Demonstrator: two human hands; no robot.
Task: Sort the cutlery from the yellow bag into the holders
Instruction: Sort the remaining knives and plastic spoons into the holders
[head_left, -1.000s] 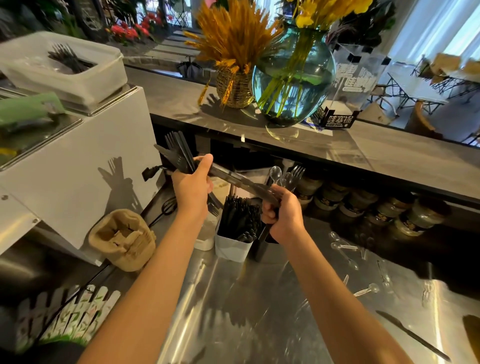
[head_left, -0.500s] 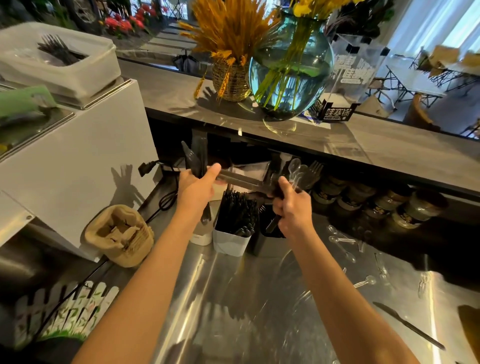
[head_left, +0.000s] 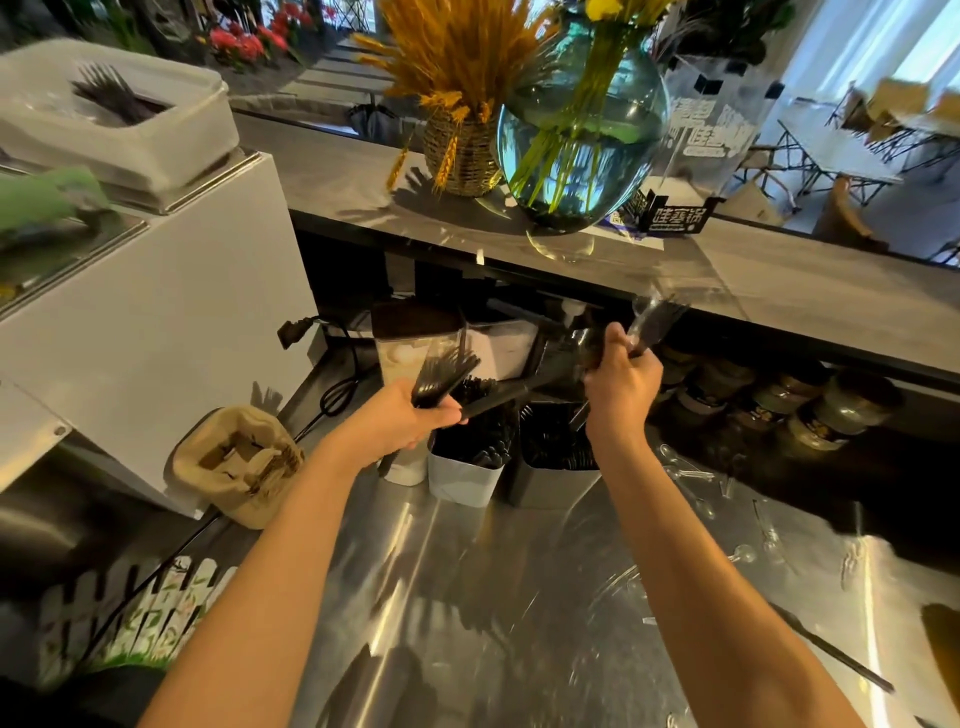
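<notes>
Both hands have shifted since a second ago: the left hand (head_left: 402, 421) has dropped lower with its bundle, and the right hand (head_left: 621, 376) has lifted and swung right, so the two are further apart along the long dark utensil (head_left: 519, 387) that spans between them. Fingers of the left hand are curled round a fan of black forks (head_left: 441, 371), heads up, just above the holders. Fingers of the right hand are curled round a mixed bunch (head_left: 652, 325) — clear spoons and dark forks, as far as the blur allows.

Three holders stand side by side at the back of the steel bench (head_left: 467, 597): a white holder (head_left: 410, 470) on the left, largely hidden by the left wrist, a pale holder (head_left: 462, 475) packed with black cutlery, and a dark holder (head_left: 550, 480) also holding black pieces. Judging by that, a good part of the sorting is done. What remains is both handfuls, plus the loose clear spoons (head_left: 696, 483) scattered on the bench to the right and a black knife (head_left: 831, 649) lying near the front right edge. No yellow bag can be picked out with confidence; a tan cloth pouch (head_left: 236, 465) sits open at the left — I cannot tell whether it belongs to the task.
</notes>
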